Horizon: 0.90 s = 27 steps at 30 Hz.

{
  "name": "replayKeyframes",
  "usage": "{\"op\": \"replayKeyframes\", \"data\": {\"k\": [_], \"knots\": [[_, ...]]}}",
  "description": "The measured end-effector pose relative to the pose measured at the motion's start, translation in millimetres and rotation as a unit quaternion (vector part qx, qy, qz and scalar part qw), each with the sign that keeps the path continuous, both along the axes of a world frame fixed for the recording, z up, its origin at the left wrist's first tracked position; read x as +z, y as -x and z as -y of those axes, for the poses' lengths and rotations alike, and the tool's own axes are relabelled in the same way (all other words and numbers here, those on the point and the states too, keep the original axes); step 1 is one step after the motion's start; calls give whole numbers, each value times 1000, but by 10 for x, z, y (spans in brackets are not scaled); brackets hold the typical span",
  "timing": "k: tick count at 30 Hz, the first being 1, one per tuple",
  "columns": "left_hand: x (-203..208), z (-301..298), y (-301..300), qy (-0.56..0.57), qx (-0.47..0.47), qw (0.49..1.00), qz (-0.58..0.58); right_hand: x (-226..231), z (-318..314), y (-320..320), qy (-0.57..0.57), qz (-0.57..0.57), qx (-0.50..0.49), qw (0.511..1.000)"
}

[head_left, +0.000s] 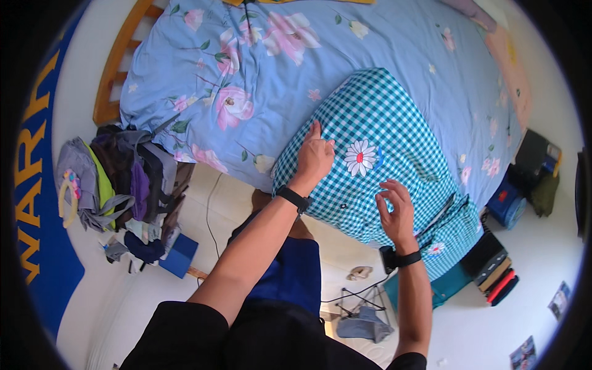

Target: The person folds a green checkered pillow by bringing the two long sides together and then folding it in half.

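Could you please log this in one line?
left hand: over checkered fabric; right hand: curled over fabric; fabric: partly on floral bedsheet

Clothes and odds and ends crowd both sides of a wooden bed frame (106, 92).
On the left, a heap of clothes (117, 154) with a bright green garment (106, 176) and a purple one (140, 188) piles up beside a blue banner (58, 265) with yellow lettering, a flat blue item (179, 254) below it; a thin cable (209, 213) trails across the floor, and on the right a blue container (507, 205) stands near a black box (486, 256), with two pictures (560, 300) on the white wall (493, 333).
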<state>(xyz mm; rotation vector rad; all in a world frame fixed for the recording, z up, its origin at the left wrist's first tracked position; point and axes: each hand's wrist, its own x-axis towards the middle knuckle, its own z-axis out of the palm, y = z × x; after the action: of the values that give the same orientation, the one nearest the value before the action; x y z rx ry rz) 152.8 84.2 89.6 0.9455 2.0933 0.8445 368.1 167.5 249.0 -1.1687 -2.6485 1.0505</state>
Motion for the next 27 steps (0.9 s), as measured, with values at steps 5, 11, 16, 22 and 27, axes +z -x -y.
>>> {"op": "replayKeyframes", "data": {"k": [5,11,16,22,27], "knots": [[217,111,-190,24,55,993,101,222,-632,127,73,111,-6,991],[179,151,-450,76,77,994,28,146,-919,868,62,145,244,957],[277,52,-594,47,106,993,-16,-381,-1083,1394,63,198,510,835],[313,76,-786,13,178,984,-5,-887,-994,1654,47,242,641,727],[245,29,-828,8,204,976,72,-1070,-1138,1599,65,209,656,723]]}}
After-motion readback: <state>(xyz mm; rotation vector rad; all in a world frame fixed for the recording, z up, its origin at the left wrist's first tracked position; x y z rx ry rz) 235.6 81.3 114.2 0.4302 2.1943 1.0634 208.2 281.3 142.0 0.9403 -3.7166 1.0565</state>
